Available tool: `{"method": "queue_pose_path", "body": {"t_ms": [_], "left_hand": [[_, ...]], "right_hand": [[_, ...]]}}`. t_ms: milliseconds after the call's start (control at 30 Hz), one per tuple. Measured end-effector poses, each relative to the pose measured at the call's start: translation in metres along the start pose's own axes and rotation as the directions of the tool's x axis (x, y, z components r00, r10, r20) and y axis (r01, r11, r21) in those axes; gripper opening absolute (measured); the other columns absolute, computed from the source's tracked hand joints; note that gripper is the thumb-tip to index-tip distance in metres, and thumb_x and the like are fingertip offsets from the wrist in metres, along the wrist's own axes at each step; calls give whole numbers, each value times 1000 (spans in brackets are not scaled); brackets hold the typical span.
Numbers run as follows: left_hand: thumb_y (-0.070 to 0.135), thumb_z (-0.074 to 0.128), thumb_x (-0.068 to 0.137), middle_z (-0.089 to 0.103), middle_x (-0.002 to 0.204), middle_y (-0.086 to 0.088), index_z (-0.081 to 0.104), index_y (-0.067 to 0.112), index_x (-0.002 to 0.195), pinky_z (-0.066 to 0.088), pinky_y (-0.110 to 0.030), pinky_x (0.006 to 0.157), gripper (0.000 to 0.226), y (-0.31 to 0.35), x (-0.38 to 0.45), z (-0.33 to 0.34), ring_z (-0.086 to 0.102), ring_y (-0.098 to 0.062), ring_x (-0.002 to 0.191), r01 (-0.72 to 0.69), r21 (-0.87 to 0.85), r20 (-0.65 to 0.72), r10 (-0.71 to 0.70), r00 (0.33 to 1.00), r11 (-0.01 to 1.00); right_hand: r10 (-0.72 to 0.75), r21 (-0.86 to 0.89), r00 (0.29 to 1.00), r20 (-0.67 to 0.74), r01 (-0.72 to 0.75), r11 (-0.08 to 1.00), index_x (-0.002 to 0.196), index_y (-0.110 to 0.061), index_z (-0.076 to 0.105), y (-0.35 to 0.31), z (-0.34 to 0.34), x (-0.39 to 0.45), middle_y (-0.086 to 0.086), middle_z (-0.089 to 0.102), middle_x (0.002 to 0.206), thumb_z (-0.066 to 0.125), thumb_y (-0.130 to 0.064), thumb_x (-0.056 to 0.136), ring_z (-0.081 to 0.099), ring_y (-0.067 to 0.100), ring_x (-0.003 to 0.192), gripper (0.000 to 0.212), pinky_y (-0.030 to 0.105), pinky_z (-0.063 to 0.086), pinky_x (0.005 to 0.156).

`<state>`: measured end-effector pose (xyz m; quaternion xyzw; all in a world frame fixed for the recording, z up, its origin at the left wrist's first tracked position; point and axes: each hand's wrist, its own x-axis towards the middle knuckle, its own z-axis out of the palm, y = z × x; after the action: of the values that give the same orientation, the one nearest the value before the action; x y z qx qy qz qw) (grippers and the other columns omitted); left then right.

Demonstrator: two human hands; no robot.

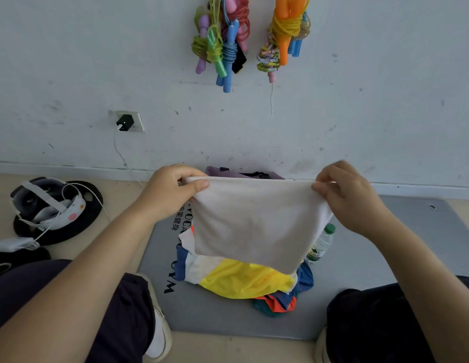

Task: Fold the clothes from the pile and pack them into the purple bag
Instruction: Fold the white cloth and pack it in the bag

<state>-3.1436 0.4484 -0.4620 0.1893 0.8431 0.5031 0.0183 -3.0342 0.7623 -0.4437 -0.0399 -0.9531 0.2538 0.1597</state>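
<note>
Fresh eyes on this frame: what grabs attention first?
First, the white cloth, held up at centre and stretched by its top edge between the left hand and right hand. Below it, the bright pile of clothes, yellow on top, lies on a grey mat. High on the wall, bundles of colourful skipping ropes hang.

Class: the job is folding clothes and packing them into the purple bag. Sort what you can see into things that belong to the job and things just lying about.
Belongs to the job:
left hand
right hand
white cloth garment pinched by both
colourful pile of clothes
purple fabric bag

Lying about:
clear plastic water bottle with green cap
white headset
black wall charger
bundled skipping ropes
</note>
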Motion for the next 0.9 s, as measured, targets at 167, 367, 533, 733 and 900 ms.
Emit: {"method": "queue_pose_path", "body": {"t_ms": [167,367,533,733,900], "left_hand": [[20,74,87,62,70,-12,63,15,73,61,-46,66,18,-1,0,-3,67,-22,56,57,-54,-145,-65,987,997],[20,60,97,57,83,-21,57,23,86,61,-48,59,11,0,-2,-5,59,-22,60,80,-64,-150,-89,985,995],[28,64,94,69,75,-9,63,19,86,40,-26,40,12,-3,0,-5,50,-20,41,137,-25,-152,-140,978,990],[24,73,88,70,78,-2,56,12,79,57,-35,49,23,8,-1,10,64,-23,50,239,-120,-148,-255,956,964],[11,68,91,75,82,-6,64,7,92,62,-35,64,6,25,-12,37,72,-24,69,300,-284,166,-261,951,911]], "right_hand": [[170,136,985,32,-173,975,65,-20,57,12,-5,2,-3,52,60,74,-35,82,45,3,54,28,13,35,48],[205,336,978,48,-209,918,84,-25,63,13,-6,3,1,64,79,63,-18,93,53,5,69,11,20,43,66],[175,637,926,335,-360,682,84,-15,65,4,-7,-4,4,65,73,67,-26,87,59,17,67,12,29,51,59],[95,671,880,465,-420,612,93,-13,55,-12,1,-9,10,69,73,61,-8,93,64,17,60,8,25,52,51],[-108,636,767,632,-435,637,103,-15,71,-33,10,-19,3,74,92,64,-2,91,70,20,88,20,36,58,86]]}}
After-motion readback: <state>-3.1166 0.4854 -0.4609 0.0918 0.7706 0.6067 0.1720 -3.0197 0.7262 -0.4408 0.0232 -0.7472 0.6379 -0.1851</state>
